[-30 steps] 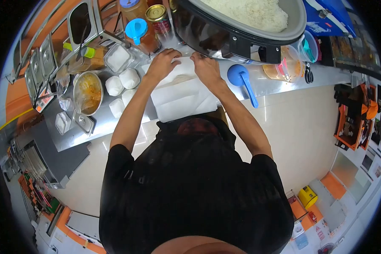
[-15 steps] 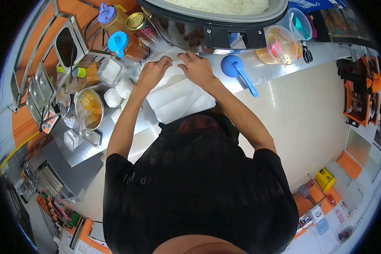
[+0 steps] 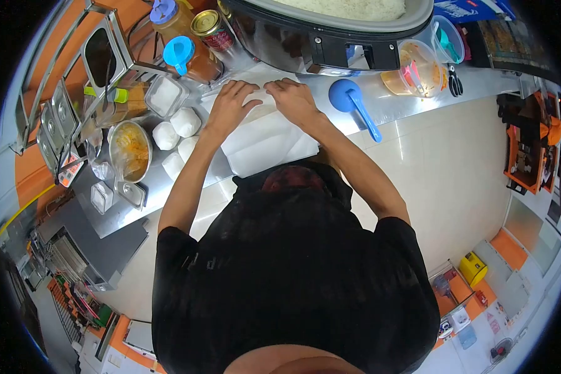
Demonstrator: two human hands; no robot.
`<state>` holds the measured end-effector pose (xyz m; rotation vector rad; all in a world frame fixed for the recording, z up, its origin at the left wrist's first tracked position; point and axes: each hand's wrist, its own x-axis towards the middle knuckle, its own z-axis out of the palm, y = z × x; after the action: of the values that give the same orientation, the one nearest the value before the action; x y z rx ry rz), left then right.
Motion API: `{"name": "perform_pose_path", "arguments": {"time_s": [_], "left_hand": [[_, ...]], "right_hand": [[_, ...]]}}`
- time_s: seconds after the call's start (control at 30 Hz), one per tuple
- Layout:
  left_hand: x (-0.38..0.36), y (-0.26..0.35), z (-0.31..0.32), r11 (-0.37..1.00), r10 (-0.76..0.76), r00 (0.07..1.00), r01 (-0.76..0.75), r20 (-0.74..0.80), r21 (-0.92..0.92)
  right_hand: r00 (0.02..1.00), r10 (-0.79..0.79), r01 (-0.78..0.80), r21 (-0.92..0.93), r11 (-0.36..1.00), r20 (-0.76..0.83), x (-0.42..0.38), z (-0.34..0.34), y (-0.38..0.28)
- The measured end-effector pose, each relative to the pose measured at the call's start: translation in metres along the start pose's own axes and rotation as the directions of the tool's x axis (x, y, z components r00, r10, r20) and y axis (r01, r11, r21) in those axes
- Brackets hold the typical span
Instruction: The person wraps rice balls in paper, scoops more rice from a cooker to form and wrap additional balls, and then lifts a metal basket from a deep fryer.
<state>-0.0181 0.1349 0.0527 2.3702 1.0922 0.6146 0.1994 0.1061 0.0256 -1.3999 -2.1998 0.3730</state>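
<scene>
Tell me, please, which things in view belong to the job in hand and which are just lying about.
Probably in the job:
white flat paper sheets, spread between the forearms
white rounded bundles, close by
white cooked rice
round blue plastic scoop

Seemingly just lying about:
black-handled scissors
red-labelled metal can with gold lid

bright indoor light | glare on floor (image 3: 442, 162), counter (image 3: 489, 87) | fisheye-bent edges | black corners
</scene>
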Motion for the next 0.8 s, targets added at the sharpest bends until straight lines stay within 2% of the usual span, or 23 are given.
{"name": "perform_pose_path", "arguments": {"time_s": [0.07, 0.13, 0.17, 0.33, 0.4, 0.43, 0.5, 0.53, 0.6, 0.67, 0.73, 0.8], "left_hand": [[-0.001, -0.003, 0.005, 1.0, -0.016, 1.0, 0.016, -0.008, 0.017], [0.0, -0.001, 0.005, 0.999, -0.029, 1.0, 0.029, -0.01, 0.031], [0.0, 0.0, 0.005, 0.998, 0.016, 0.999, -0.014, -0.034, 0.063], [0.005, 0.022, 0.001, 0.974, 0.142, 0.978, -0.11, -0.155, 0.196], [-0.001, 0.024, 0.007, 0.999, 0.004, 0.984, 0.006, -0.177, 0.054], [-0.003, 0.024, 0.008, 0.999, 0.005, 0.985, 0.004, -0.175, 0.054], [-0.008, 0.023, 0.009, 0.978, -0.162, 0.987, 0.163, 0.013, -0.134], [-0.009, 0.022, 0.009, 0.977, -0.165, 0.986, 0.165, 0.011, -0.132], [-0.007, 0.015, 0.009, 0.975, -0.223, 0.943, 0.22, 0.247, 0.042], [0.0, 0.021, 0.001, 0.975, -0.21, 0.934, 0.224, 0.289, -0.015], [0.003, 0.021, -0.005, 0.97, -0.2, 0.925, 0.234, 0.323, -0.07], [0.008, 0.018, -0.007, 0.938, -0.211, 0.88, 0.304, 0.425, -0.164]], "right_hand": [[0.997, 0.02, -0.017, -0.043, 0.999, 0.075, 0.0, -0.004, -0.001], [1.0, 0.009, -0.009, -0.051, 0.999, 0.014, -0.002, -0.002, -0.001], [0.999, -0.004, 0.001, -0.06, 0.998, -0.046, -0.004, -0.001, -0.001], [1.0, -0.002, 0.002, -0.048, 0.999, -0.015, -0.009, -0.013, -0.008], [1.0, 0.005, -0.006, -0.047, 0.999, -0.022, -0.012, -0.013, -0.008], [1.0, 0.0, -0.001, -0.045, 0.999, -0.031, -0.014, -0.013, -0.009], [0.999, -0.006, 0.004, -0.044, 0.999, -0.041, -0.018, -0.015, -0.01], [0.999, -0.009, 0.008, -0.019, 1.0, -0.047, -0.023, -0.018, -0.011], [0.999, -0.01, 0.011, 0.006, 1.0, -0.053, -0.032, -0.023, -0.02], [0.981, 0.05, -0.031, 0.105, 0.994, -0.187, -0.044, -0.031, -0.038], [0.991, -0.01, 0.027, 0.13, 0.991, -0.132, -0.069, -0.021, -0.05], [0.994, -0.066, 0.078, 0.154, 0.985, -0.082, -0.09, -0.011, -0.064]]}}
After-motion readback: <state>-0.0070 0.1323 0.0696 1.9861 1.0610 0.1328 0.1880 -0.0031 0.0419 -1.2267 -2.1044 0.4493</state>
